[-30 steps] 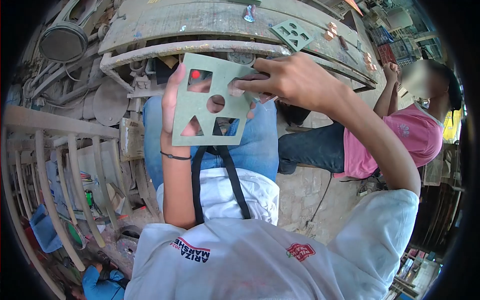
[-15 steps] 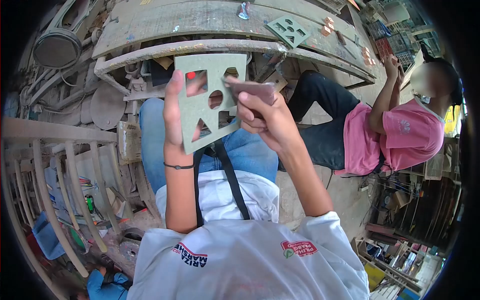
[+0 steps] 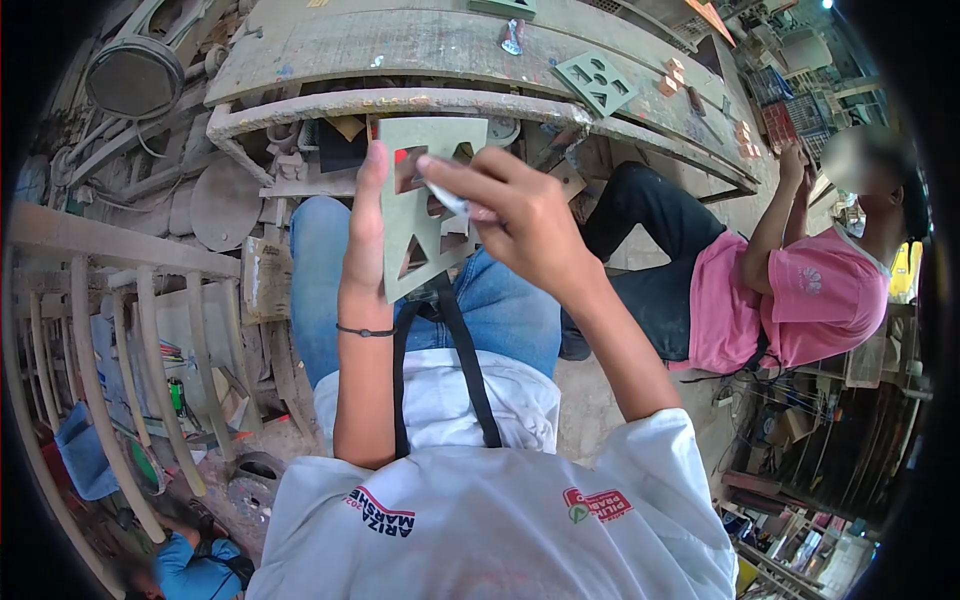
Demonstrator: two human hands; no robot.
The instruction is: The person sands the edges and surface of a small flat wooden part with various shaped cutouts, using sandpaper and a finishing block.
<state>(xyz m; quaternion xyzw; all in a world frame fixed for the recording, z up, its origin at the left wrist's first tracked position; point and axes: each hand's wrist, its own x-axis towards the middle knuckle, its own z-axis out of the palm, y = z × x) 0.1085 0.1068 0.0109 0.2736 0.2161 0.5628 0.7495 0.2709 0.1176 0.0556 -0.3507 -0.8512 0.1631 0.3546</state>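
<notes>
My left hand grips a flat grey-green board along its left edge and holds it tilted above my lap. The board has cut-out holes, among them a triangle near its lower end. Over the board's face, my right hand pinches a folded piece of sandpaper, its pale side showing. The right fingertips reach to the upper left square hole and cover the middle and upper right holes in part. Most of my left fingers are hidden behind the board.
A worn wooden workbench stands ahead, bearing another cut-out board, a small tube and several orange-brown blocks. A co-worker in a pink shirt sits at right. Wooden slats stand at left; a person in blue is behind them.
My right hand has moved left across the board with the sandpaper, from its right edge to the upper left hole. The view has shifted slightly, and the board is tilted more.
</notes>
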